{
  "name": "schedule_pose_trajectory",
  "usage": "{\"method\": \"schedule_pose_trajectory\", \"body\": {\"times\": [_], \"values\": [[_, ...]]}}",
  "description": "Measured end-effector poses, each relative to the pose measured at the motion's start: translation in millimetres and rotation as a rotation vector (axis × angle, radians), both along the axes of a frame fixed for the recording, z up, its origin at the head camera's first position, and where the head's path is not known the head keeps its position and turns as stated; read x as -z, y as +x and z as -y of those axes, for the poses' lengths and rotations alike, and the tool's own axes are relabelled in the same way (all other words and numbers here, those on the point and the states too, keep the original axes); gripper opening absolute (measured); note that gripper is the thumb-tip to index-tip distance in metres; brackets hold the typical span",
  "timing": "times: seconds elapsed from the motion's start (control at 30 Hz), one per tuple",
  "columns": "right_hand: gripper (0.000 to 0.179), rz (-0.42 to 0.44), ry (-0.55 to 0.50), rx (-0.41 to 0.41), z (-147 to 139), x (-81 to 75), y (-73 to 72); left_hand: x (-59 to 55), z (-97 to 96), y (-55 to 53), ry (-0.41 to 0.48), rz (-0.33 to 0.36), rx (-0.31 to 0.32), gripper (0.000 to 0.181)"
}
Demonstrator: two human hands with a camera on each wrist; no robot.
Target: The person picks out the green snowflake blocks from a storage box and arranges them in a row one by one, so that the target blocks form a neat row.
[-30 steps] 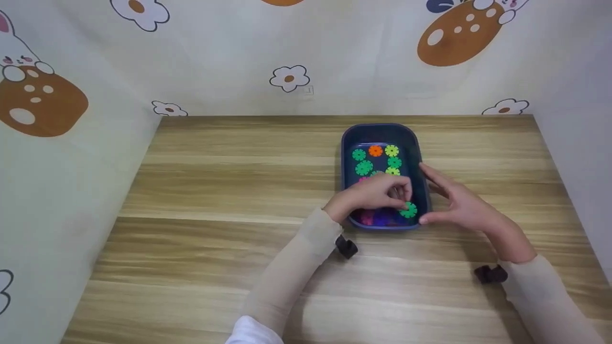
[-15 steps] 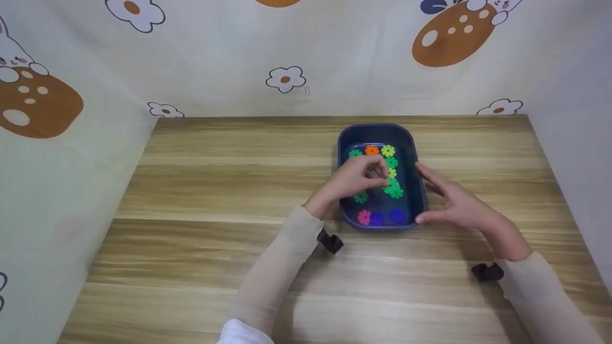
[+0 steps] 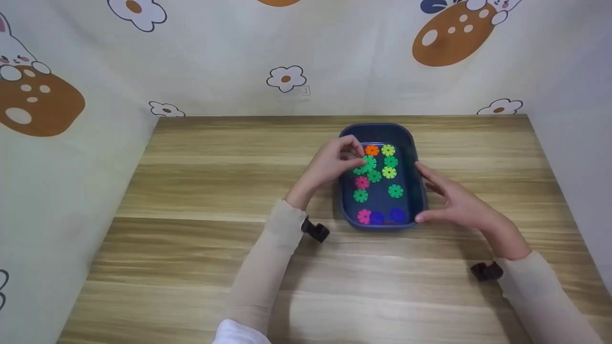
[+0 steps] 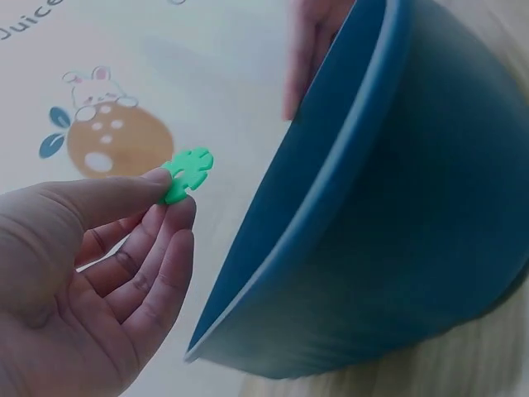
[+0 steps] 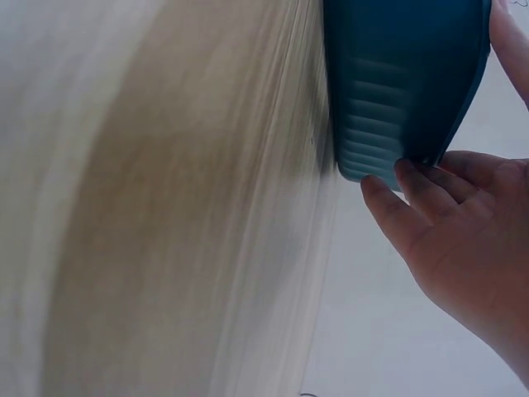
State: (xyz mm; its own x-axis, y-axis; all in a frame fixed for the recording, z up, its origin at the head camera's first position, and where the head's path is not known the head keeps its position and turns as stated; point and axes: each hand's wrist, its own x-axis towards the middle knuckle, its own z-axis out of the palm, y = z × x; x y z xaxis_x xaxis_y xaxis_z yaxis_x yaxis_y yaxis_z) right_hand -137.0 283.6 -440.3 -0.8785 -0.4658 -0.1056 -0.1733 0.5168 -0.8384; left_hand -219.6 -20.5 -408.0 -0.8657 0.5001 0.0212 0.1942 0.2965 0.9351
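Note:
My left hand (image 3: 327, 162) pinches a green notched plastic disc (image 4: 188, 172) between thumb and fingertips. In the head view it reaches over the left rim of a dark blue rectangular tub (image 3: 409, 191), and the held disc overlaps others lying inside. My right hand (image 3: 461, 205) rests against the tub's right side, fingers and thumb spread along it. Seen from the right wrist, its fingertips (image 5: 378, 194) touch the outer wall. On the tub floor lie several flower-like discs: an orange disc (image 3: 371, 150), a yellow disc (image 3: 387, 150), a pink disc (image 3: 364, 216) and a blue disc (image 3: 397, 215) among them.
The tub stands on a wood-grain table (image 3: 215, 191), right of its middle. A pale curtain (image 3: 215, 57) printed with flowers and rabbits hangs behind and to the left. Each wrist carries a small black mount (image 3: 315, 229) over a beige sleeve (image 3: 260, 267).
My left hand has moved from the tub's near right corner up and left to its far left side, carrying the green disc. My right hand stays against the tub.

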Motion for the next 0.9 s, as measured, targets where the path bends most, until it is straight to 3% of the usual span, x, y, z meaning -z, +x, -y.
{"method": "schedule_pose_trajectory", "body": {"times": [0.43,0.7,0.9], "values": [[0.11,-0.003,-0.001,0.002,-0.9,1.2,0.6,-4.1,32.3,-10.8,0.085,0.039,-0.138,0.013],[0.113,-0.031,-0.005,-0.01,-0.7,1.9,-0.5,8.1,51.3,-21.3,0.165,0.028,-0.201,0.01],[0.111,-0.015,0.003,-0.005,-0.2,0.8,-0.1,18.4,63.4,-27.2,0.206,0.078,-0.269,0.012]]}}
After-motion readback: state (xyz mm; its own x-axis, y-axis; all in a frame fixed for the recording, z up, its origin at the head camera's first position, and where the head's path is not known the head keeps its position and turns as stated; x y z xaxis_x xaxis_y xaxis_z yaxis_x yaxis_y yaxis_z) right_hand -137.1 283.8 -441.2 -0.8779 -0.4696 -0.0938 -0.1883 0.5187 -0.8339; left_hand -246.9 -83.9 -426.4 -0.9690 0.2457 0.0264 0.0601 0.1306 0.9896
